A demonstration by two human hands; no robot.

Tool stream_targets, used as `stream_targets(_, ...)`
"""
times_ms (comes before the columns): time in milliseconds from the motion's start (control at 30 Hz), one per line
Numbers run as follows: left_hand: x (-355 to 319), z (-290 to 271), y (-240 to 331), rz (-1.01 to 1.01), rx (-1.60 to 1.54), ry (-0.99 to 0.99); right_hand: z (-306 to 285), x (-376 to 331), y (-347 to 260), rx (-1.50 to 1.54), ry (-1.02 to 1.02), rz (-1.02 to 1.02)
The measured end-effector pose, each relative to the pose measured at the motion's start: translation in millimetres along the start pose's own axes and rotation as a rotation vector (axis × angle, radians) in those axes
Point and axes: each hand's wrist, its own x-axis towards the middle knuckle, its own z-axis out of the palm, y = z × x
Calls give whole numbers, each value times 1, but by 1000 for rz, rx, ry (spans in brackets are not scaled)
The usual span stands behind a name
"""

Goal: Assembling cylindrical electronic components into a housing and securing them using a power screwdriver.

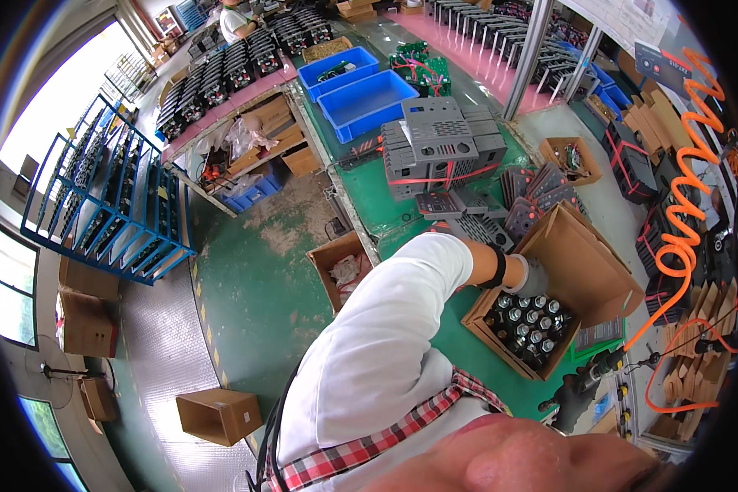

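Observation:
My left arm, in a white sleeve, reaches to an open cardboard box (500, 334). My left hand (533, 279), in a grey glove, is at the box's far inner side; its fingers are hidden, so whether it grips anything does not show. Several black parts with shiny metal tops (535, 320) stand packed upright in the box. Right of my head, my right hand (567, 400), in a dark glove and partly seen, is closed around an air screwdriver (607, 363) fed by a coiled orange hose (685, 205). The tool's tip cannot be made out.
Strapped grey perforated housings (439, 148) and loose grey plates (541, 193) lie beyond the box on the green bench. Blue bins (367, 107) stand farther back. At left are a blue rack (111, 197) and cartons (219, 416) on the floor. A person (236, 23) works far off.

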Motion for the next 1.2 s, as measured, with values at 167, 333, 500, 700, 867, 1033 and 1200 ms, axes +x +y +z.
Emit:
stream_targets(167, 8, 5, 10, -63, 46, -145, 2, 3, 0, -47, 23, -64)
stream_targets(333, 11, 13, 6, -52, 59, -62, 0, -3, 5, -37, 42, 13)
stream_targets(500, 23, -1, 18, -135, 10, 107, -11, -19, 4, -238, 82, -37)
stream_targets(700, 36, -21, 53, -100, -147, 70, -10, -34, -8, -181, 140, 52)
stream_targets(867, 50, -31, 57, -386, -238, 34, -28, -51, -22, -279, 147, -119)
stream_targets(1033, 68, -39, 73, -335, -85, -91, -36, -54, -24, -224, 158, -92)
stream_targets(1200, 85, -35, 83, -494, -52, -122, -39, -49, -18, -194, 111, -153)
